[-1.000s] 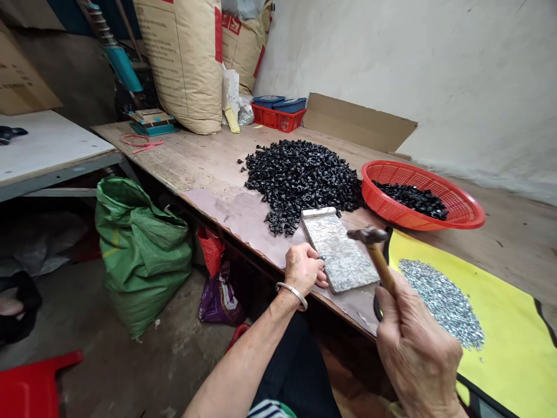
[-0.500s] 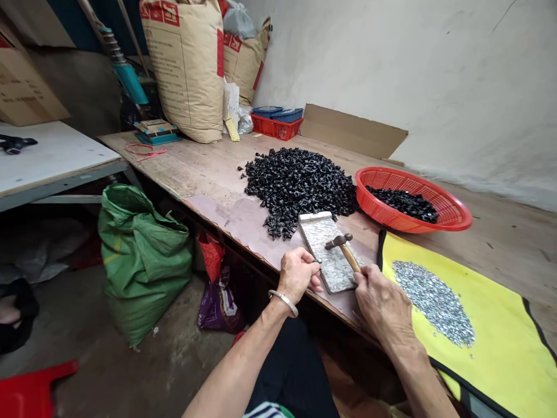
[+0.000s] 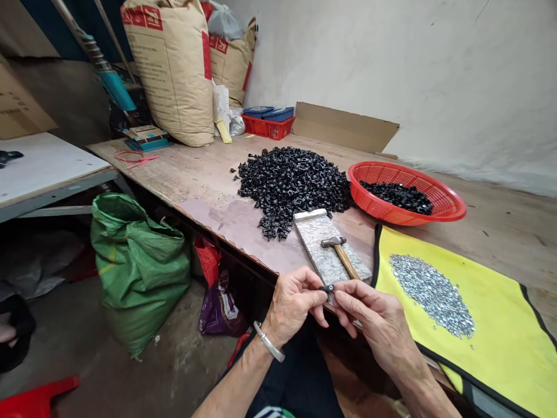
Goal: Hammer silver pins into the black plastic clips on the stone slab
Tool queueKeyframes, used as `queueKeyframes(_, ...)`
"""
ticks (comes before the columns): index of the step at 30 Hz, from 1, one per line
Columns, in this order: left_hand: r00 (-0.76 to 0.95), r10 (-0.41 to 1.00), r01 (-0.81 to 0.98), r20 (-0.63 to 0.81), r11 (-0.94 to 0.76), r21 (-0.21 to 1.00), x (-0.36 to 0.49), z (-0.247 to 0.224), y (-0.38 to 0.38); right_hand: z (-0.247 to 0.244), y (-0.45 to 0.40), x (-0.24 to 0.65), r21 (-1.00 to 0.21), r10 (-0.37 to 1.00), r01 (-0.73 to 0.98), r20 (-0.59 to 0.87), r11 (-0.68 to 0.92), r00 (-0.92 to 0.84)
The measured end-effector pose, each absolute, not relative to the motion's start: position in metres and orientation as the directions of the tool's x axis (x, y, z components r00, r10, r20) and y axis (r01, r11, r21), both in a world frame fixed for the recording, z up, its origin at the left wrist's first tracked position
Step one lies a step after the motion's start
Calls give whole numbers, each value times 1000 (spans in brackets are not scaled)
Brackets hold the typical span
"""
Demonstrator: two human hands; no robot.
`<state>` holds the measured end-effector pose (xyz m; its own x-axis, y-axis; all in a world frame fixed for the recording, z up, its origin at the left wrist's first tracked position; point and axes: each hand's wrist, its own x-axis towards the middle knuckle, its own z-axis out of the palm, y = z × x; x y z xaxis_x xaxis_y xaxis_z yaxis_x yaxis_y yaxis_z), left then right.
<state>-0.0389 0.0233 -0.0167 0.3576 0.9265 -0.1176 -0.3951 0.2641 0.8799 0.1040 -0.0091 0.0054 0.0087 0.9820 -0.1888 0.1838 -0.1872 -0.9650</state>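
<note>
Between the fingertips of my left hand [image 3: 296, 305] is a small black part [image 3: 326, 288], pinched in front of the table edge. My right hand [image 3: 374, 310] meets it from the other side, thumb and index finger closed on the same part. Just beyond the hands lies a hammer [image 3: 340, 252] with a wooden handle, resting on a worn metal plate [image 3: 317, 235]. A large heap of small black parts [image 3: 296, 180] sits behind the plate. To the right, small shiny metal pieces [image 3: 430, 293] are spread on a yellow cloth [image 3: 491, 325].
A red basket [image 3: 452, 203] holding black parts stands at the right. Large paper sacks [image 3: 174, 75], a red tray with blue boxes [image 3: 278, 126] and cardboard [image 3: 343, 129] are at the back. A green sack [image 3: 139, 273] stands on the floor at left.
My right hand has let go of the hammer, which now lies on the plate, and has moved left to the small black part. The view has shifted slightly.
</note>
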Motion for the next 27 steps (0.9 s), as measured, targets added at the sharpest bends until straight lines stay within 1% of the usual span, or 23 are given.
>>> queueKeyframes(2,348,930,-393,-120,261,882,-40,-13,22,5,-14,103,-975,984,134,-175,-176,19)
queueKeyframes(5,334,934,-344,-126,246,906,-41,-10,21,5,-17,101,-978,982,95,-184,-187,35)
queueKeyframes(11,307,944,-250,-120,202,947,-41,-11,20,2,-14,100,-975,978,83,-200,-205,60)
queueKeyframes(15,318,938,-248,-139,224,943,-37,-12,18,-3,-13,98,-967,971,88,-233,-237,55)
queueKeyframes(18,317,932,-301,-175,274,914,-33,-13,16,7,3,110,-959,961,64,-271,-274,61)
queueKeyframes(20,301,933,-330,-195,294,897,-30,-13,15,27,30,131,-964,958,58,-248,-259,146)
queueKeyframes(21,294,934,-331,-202,298,895,-28,-14,13,40,47,145,-973,949,60,-204,-224,241)
queueKeyframes(22,290,934,-320,-209,300,898,-27,-14,12,54,66,160,-981,912,59,-147,-183,383)
queueKeyframes(23,293,932,-300,-215,303,904,-26,-14,11,68,84,175,-986,872,65,-103,-152,479)
queueKeyframes(25,302,925,-244,-229,307,920,-26,-15,9,89,112,204,-988,810,73,-66,-134,583)
queueKeyframes(26,299,925,-207,-236,304,930,-28,-16,9,94,119,215,-983,801,71,-97,-172,591)
queueKeyframes(27,286,928,-163,-238,292,942,-31,-17,10,95,122,225,-972,789,118,-90,-202,607)
